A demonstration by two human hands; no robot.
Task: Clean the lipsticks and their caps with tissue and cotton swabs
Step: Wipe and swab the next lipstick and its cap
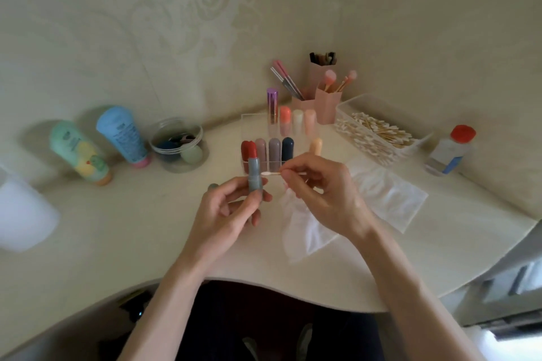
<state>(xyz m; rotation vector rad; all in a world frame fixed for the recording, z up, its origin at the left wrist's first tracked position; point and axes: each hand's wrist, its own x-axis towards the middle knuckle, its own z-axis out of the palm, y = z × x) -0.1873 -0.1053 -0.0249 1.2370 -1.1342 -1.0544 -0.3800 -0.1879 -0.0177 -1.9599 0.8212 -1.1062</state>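
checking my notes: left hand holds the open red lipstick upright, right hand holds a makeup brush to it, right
It is no brush: in the head view the right hand pinches a cotton swab, its tip toward the lipstick. The left hand does hold the open red lipstick upright.

The scene is set in a corner where two walls meet. The left wall (176,23) is covered in pale cream wallpaper, on which a faint, large floral pattern is printed. The right wall (440,23) is finished in the same cream tone. A cream worktop (117,228) is fitted into the corner, and its front edge is cut in a shallow inward curve. A grey unit (507,281) with glossy panels is seen just beside the worktop's right end. The room is lit softly and evenly, so only faint shadows are cast. A bright patch (510,346) is caught at the lower right.
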